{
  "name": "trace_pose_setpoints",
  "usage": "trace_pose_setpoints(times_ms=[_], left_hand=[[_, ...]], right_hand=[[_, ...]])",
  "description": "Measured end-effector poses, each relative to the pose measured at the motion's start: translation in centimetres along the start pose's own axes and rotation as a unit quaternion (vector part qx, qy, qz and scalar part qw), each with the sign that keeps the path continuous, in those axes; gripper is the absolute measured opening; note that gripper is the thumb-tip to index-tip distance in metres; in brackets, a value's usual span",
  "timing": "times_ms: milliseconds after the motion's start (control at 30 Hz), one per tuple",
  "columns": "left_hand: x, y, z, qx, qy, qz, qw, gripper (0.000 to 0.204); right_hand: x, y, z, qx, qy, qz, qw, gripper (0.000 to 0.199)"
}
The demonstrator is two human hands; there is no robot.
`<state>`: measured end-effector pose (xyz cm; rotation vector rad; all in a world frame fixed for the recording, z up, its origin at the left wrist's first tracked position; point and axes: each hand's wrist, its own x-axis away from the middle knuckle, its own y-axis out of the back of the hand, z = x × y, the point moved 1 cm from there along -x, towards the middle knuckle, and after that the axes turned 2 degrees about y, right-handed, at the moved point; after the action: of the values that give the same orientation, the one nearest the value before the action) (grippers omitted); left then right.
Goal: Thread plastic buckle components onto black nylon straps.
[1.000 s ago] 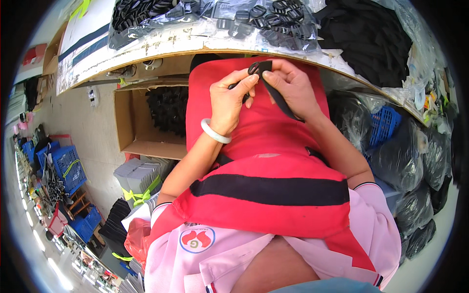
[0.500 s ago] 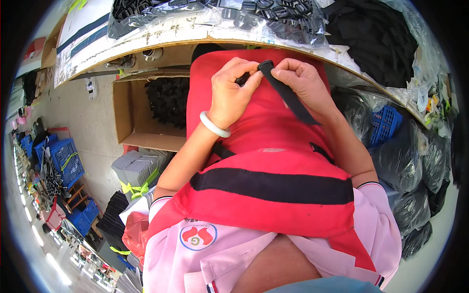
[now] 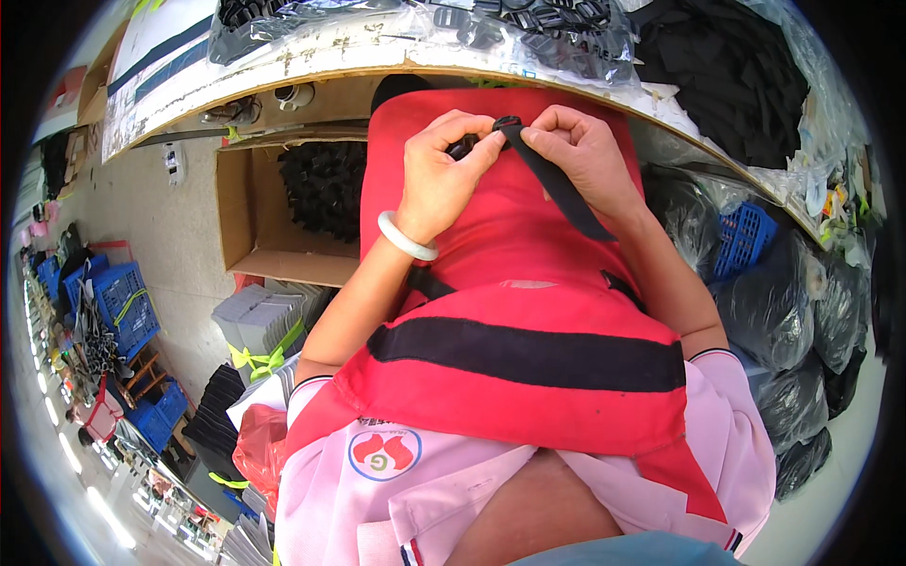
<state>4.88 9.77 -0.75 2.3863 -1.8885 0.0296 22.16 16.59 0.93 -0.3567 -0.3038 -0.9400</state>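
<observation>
Over my lap, covered by a red apron (image 3: pixel 453 255), both hands meet near the table edge. My left hand (image 3: pixel 442 170), with a pale bangle on its wrist, pinches a small black plastic buckle (image 3: pixel 508 124); the fingers hide part of it. A black webbing strap (image 3: pixel 562 189) passes through the buckle and hangs down toward the right. My right hand (image 3: pixel 583 156) is closed, thumb and fingers pinching the strap right beside the buckle.
The worktable (image 3: pixel 377 58) ahead carries a plastic bag of black buckles (image 3: pixel 557 24) and a heap of black fabric pieces (image 3: pixel 722 75). A cardboard box (image 3: pixel 247 208) of black parts stands left. Black plastic bags (image 3: pixel 769 302) and a blue basket (image 3: pixel 743 241) lie right.
My left hand has shifted slightly left and down, and the buckle sits a little lower. Both hands keep their pinch on the buckle and strap.
</observation>
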Motion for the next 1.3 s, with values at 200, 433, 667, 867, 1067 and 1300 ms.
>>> trace_pose_setpoints(times_ms=[200,433,667,867,1067,1300], left_hand=[[-0.1,-0.1,0.4,-0.040,-0.067,-0.012,0.997,0.010],[0.4,0.1,0.7,-0.062,-0.065,0.003,0.996,0.021],[0.8,-0.4,0.0,-0.131,-0.133,-0.060,0.981,0.048],[1.0,-0.6,1.0,-0.044,-0.081,-0.038,0.995,0.052],[1.0,-0.4,1.3,-0.013,-0.056,-0.020,0.998,0.055],[1.3,-0.1,1.3,-0.166,-0.213,-0.005,0.963,0.053]], right_hand=[[0.0,-0.6,-0.2,-0.004,-0.011,-0.015,1.000,0.014],[0.5,-1.2,-0.4,-0.048,-0.007,-0.032,0.998,0.015],[0.0,-1.1,-1.3,-0.124,0.001,-0.048,0.991,0.017],[-0.7,-1.0,-1.9,-0.139,-0.018,0.005,0.990,0.019],[-0.6,-0.9,-2.6,-0.116,-0.024,-0.006,0.993,0.022],[-1.4,-0.4,-3.3,-0.209,-0.043,0.058,0.975,0.027]])
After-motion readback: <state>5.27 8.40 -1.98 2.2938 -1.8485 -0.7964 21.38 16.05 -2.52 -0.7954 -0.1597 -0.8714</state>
